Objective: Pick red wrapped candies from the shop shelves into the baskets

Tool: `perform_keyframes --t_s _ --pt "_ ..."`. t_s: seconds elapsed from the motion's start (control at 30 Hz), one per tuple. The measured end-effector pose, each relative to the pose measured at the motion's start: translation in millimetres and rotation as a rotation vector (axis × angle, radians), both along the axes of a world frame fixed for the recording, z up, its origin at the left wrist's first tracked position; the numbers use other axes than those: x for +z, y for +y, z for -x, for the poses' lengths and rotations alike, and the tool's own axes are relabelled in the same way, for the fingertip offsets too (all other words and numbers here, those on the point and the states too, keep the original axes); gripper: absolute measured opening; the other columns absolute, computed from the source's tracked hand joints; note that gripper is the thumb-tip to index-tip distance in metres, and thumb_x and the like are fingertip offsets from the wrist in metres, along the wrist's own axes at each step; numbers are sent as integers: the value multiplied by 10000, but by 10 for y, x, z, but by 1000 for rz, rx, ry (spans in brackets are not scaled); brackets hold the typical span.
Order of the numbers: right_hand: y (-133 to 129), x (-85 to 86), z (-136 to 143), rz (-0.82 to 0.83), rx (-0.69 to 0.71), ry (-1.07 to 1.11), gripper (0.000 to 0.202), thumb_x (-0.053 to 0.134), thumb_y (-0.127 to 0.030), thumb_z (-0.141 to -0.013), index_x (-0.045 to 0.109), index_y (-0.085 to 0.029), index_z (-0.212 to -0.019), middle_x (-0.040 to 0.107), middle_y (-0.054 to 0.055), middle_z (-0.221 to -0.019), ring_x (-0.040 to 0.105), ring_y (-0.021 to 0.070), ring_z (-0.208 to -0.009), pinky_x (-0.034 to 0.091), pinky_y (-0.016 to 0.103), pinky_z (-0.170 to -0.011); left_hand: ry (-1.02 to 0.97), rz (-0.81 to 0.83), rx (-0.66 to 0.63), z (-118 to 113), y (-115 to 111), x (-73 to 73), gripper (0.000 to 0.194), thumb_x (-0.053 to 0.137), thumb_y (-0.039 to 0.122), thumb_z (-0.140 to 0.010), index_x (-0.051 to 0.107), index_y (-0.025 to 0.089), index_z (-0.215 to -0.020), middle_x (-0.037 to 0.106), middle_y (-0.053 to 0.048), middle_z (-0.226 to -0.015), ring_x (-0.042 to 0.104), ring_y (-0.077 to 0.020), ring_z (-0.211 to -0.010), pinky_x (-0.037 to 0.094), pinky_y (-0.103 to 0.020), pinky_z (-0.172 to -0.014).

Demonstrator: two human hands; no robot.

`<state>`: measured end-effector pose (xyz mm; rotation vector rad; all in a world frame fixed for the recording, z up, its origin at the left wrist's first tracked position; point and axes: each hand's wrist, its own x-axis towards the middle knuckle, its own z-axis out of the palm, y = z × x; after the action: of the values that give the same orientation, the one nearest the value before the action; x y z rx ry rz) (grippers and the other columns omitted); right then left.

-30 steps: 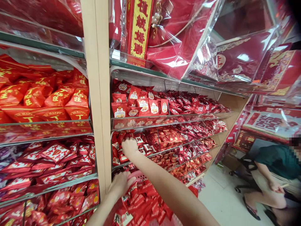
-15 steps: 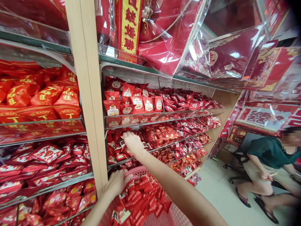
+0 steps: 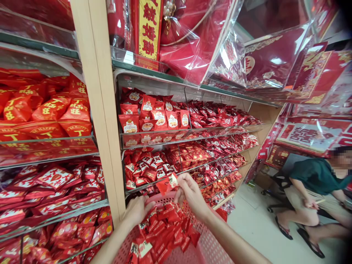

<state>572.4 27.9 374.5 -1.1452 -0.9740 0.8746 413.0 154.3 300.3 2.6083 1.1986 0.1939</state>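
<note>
My left hand (image 3: 136, 209) is closed on the rim of a pink perforated basket (image 3: 217, 247) at the lower middle. Many red candy packets (image 3: 165, 234) lie inside the basket. Above its far edge, my right hand (image 3: 191, 194) pinches a red packet (image 3: 167, 184) with a cream label between thumb and fingers. Behind that packet is a shelf compartment of similar red packets (image 3: 147, 165) with black-and-white labels.
A wooden divider (image 3: 103, 110) stands left of the basket. Shelves of red packets (image 3: 52, 179) fill the left side. Glass shelf edges (image 3: 192, 136) run across the middle. At the right a person (image 3: 316, 183) sits on a chair beside the tiled floor (image 3: 247, 220).
My right hand has come out of the shelf compartment, down and to the right, and now holds a red packet above the basket. My left hand stays on the rim.
</note>
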Motion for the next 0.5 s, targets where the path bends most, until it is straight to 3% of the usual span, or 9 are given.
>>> perform_keyframes --t_s 0.2,0.33,0.5 --pt "-72 -350 -20 116 52 420 296 594 -439 -742 435 -193 -780 474 -78 -484 416 48 -364 243 127 -335 14 23 0 13 -18 17 420 320 561 -822 580 233 -792 668 -47 -796 621 -214 -815 352 -242 -604" --pt "-89 -434 -29 264 153 670 178 619 -272 -723 491 -152 -748 481 -58 -562 360 17 -402 178 116 -339 20 41 10 13 -16 2 459 302 597 -812 583 235 -794 664 -55 -816 616 -219 -810 366 -249 -622" --pt "-107 -488 -18 381 184 757 92 531 -211 -771 526 -126 -734 505 -37 -589 421 25 -447 265 114 -379 17 9 17 12 -10 -31 476 299 622 -801 577 236 -806 663 -61 -849 614 -244 -852 386 -266 -646"
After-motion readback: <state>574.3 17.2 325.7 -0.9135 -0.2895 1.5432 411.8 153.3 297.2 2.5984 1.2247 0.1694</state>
